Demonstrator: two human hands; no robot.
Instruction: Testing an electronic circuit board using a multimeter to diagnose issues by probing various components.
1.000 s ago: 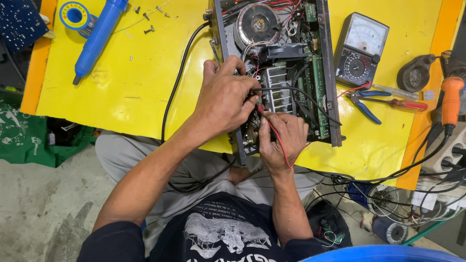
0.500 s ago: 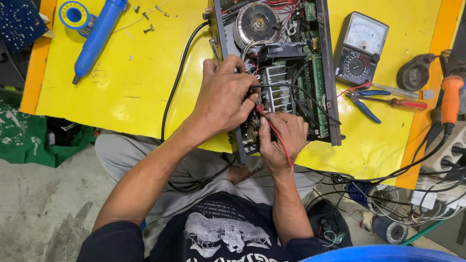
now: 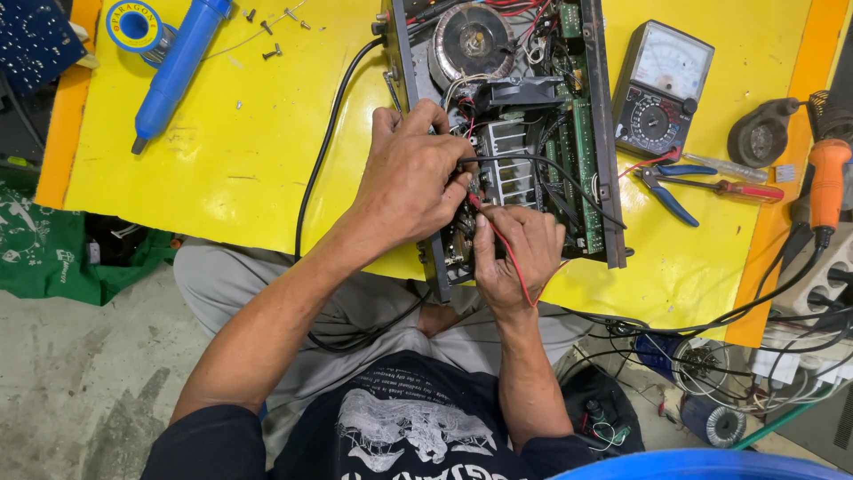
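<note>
An opened electronic chassis (image 3: 593, 133) lies on a yellow table (image 3: 267, 160), showing a round transformer (image 3: 469, 42), a finned heat sink and green circuit boards. My left hand (image 3: 413, 173) rests over its near left part, fingers bent down among the parts with a black lead under them. My right hand (image 3: 520, 253) is at the chassis's near edge, pinching a thin red probe (image 3: 498, 231) whose tip points into the board between both hands. What the left fingers grip is hidden.
An analog multimeter (image 3: 662, 89) sits right of the chassis, with blue-handled pliers (image 3: 671, 182) and a red screwdriver (image 3: 746, 189) beside it. A blue desoldering pump (image 3: 178, 67), solder reel (image 3: 135, 25) and loose screws (image 3: 271, 52) lie at left. Tangled cables (image 3: 711, 356) hang at lower right.
Both hands stay at the same spot on the chassis; only small finger shifts around the red probe are visible.
</note>
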